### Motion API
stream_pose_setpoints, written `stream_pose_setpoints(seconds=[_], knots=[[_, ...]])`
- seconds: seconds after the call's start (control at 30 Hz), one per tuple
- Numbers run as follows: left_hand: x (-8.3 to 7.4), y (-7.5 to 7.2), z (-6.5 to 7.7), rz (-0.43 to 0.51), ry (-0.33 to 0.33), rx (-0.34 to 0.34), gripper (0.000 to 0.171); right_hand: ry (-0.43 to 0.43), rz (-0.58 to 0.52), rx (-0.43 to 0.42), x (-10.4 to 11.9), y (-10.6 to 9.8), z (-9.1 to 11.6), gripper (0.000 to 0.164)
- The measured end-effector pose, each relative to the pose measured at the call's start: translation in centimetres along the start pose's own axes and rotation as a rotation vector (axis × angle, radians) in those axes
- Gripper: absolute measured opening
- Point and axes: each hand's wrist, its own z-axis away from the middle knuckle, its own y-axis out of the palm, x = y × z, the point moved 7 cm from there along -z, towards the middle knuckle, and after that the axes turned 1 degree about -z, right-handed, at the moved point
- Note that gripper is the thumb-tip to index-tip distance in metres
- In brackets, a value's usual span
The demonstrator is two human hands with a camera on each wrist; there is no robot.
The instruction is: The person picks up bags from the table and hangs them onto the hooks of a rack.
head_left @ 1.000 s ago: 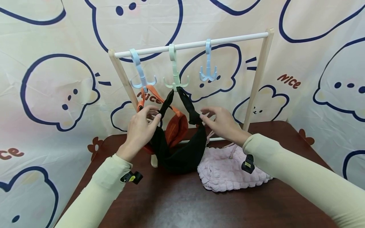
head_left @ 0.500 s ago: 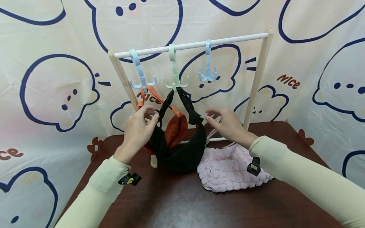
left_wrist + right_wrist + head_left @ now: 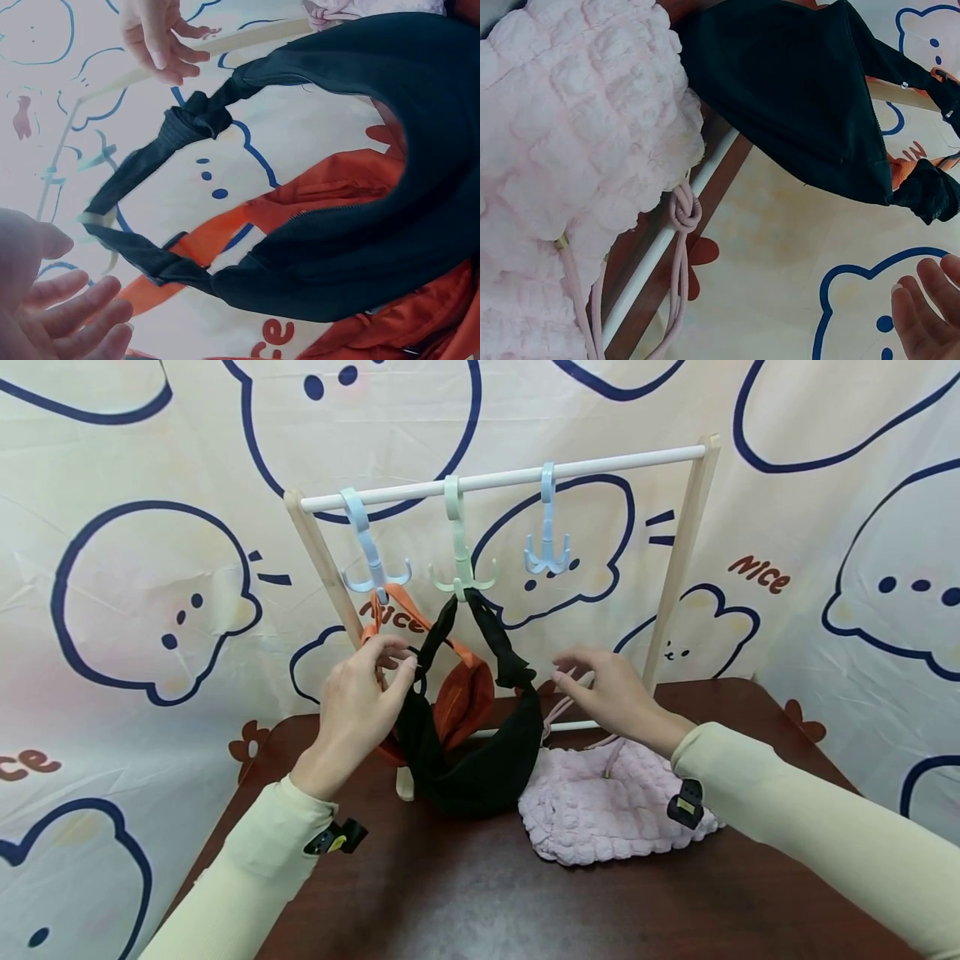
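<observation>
A black shoulder bag point(image 3: 480, 781) with a knotted strap hangs by that strap from the middle, green hook point(image 3: 460, 552). Behind it an orange-red bag point(image 3: 463, 702) hangs from the left blue hook point(image 3: 367, 547). My left hand point(image 3: 356, 702) is beside the black strap's left side, fingers loosely bent; the left wrist view shows a gap between its fingers point(image 3: 82, 307) and the strap. My right hand point(image 3: 611, 689) stays to the right of the strap's knot point(image 3: 196, 118), apart from it and holding nothing. A pink quilted bag point(image 3: 600, 802) lies on the table below my right hand.
A rack with a white top rail point(image 3: 510, 479) and wooden posts stands at the table's back. Another blue hook point(image 3: 547, 527) hangs on its right. The pink bag's cord point(image 3: 681, 247) trails near the lower white bar point(image 3: 649, 274). A printed cloth backdrop surrounds the brown table point(image 3: 450, 893).
My right hand has let go of the black strap's knot and moved right. My left hand has drawn slightly left and away. The black bag hangs where it was.
</observation>
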Motion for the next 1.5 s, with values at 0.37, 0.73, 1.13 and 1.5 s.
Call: stream_pose_setpoints(seconds=[0.37, 0.73, 1.13, 1.5], knots=[[-2.1, 0.5, 0.6, 0.007, 0.049, 0.040, 0.023, 0.017, 0.049, 0.007, -0.6, -0.4, 0.7, 0.029], [-3.9, 2.0, 1.2, 0.014, 0.101, 0.098, 0.021, 0.044, 0.090, 0.021, -1.5, -0.8, 1.9, 0.027], [-5.1, 3.8, 2.0, 0.009, 0.134, 0.138, 0.023, 0.047, 0.180, 0.025, -2.4, -1.6, 3.2, 0.023], [-5.8, 5.1, 2.6, 0.006, 0.164, 0.157, 0.018, 0.103, 0.223, 0.043, -4.1, -2.1, 4.4, 0.027]])
